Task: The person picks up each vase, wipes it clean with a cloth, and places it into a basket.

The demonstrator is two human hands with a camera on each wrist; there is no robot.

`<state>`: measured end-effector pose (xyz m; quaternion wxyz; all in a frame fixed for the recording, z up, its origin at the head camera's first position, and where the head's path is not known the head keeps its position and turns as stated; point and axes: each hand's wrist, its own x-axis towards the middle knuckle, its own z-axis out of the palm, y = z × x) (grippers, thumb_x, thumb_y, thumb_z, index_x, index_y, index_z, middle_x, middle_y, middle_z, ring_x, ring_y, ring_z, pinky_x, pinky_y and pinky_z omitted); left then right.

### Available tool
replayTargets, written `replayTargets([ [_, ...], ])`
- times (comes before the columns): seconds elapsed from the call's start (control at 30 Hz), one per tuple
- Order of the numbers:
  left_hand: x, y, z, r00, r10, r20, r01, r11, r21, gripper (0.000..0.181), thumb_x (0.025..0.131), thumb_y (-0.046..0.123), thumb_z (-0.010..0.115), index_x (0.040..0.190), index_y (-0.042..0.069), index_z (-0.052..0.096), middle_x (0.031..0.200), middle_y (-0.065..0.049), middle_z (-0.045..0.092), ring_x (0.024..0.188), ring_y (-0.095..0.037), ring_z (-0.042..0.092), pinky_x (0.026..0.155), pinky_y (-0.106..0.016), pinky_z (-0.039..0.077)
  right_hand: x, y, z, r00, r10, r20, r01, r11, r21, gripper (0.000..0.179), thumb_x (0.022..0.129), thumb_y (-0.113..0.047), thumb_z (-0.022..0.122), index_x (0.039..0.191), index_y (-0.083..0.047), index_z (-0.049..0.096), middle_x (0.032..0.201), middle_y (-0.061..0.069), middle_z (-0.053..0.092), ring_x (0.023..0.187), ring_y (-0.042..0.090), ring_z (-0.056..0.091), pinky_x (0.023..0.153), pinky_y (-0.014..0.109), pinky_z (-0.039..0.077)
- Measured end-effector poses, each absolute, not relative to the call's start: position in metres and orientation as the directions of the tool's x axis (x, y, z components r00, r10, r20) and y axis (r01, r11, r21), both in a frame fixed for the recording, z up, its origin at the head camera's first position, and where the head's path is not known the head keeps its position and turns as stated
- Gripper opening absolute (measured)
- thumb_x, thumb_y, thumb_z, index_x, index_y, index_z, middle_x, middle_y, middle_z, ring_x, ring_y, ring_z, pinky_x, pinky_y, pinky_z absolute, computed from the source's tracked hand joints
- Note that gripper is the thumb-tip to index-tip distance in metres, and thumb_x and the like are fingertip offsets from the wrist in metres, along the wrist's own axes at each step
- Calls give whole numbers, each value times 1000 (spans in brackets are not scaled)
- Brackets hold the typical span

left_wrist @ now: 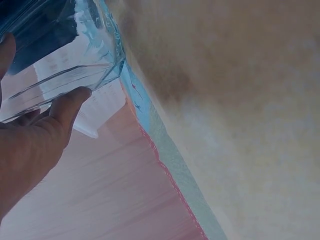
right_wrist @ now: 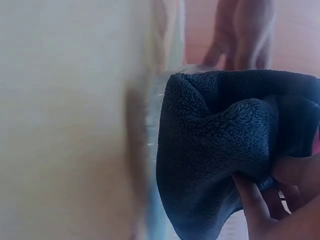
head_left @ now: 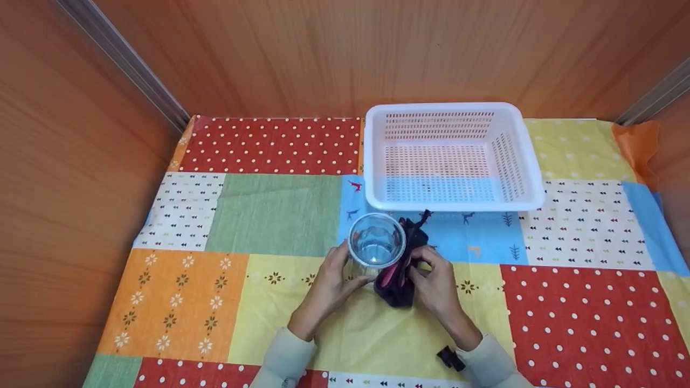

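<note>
A clear glass tumbler stands in front of the body, its round rim facing up in the head view. My left hand grips it from the left side; in the left wrist view the fingers and thumb lie along the faceted glass wall. My right hand pinches a dark, fuzzy cloth with pink showing in its folds. The cloth lies bunched against the right side of the glass. In the right wrist view the dark cloth covers most of the glass, with thumb and fingers gathering it.
A white perforated plastic basket sits behind the glass, near the back wooden panel. A patchwork-print tablecloth covers the table. Wooden side panels rise at left and right. A small black strap shows at the right sleeve.
</note>
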<state>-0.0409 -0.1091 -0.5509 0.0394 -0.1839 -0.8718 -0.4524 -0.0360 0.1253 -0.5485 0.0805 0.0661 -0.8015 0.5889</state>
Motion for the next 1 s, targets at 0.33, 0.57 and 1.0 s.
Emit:
replayTargets([
  [0.33,-41,-109,-550,-934,280,221,341,513,788,86,85,20,89,157,2,46,147,-14,61,118,-29,58,102,-49,54,-35,128,-563,-982,-14,189,-184,306,-934,20,87,17,68,94,0,72,97,10,70,91,17,64,75,22,57],
  [0.57,-41,-109,-551,-932,283,227,347,513,785,83,86,16,87,156,0,46,148,-16,61,116,-30,58,102,-50,53,-34,122,-540,-987,5,162,-156,237,-959,18,90,17,66,98,3,74,104,14,71,101,10,64,81,22,61],
  [1.0,-42,-109,-552,-927,283,245,363,520,774,84,84,15,89,156,2,47,146,-15,62,116,-29,58,100,-49,53,-35,122,-540,-975,-7,223,-215,285,-934,21,89,18,66,94,-1,72,99,10,70,99,16,66,78,21,61],
])
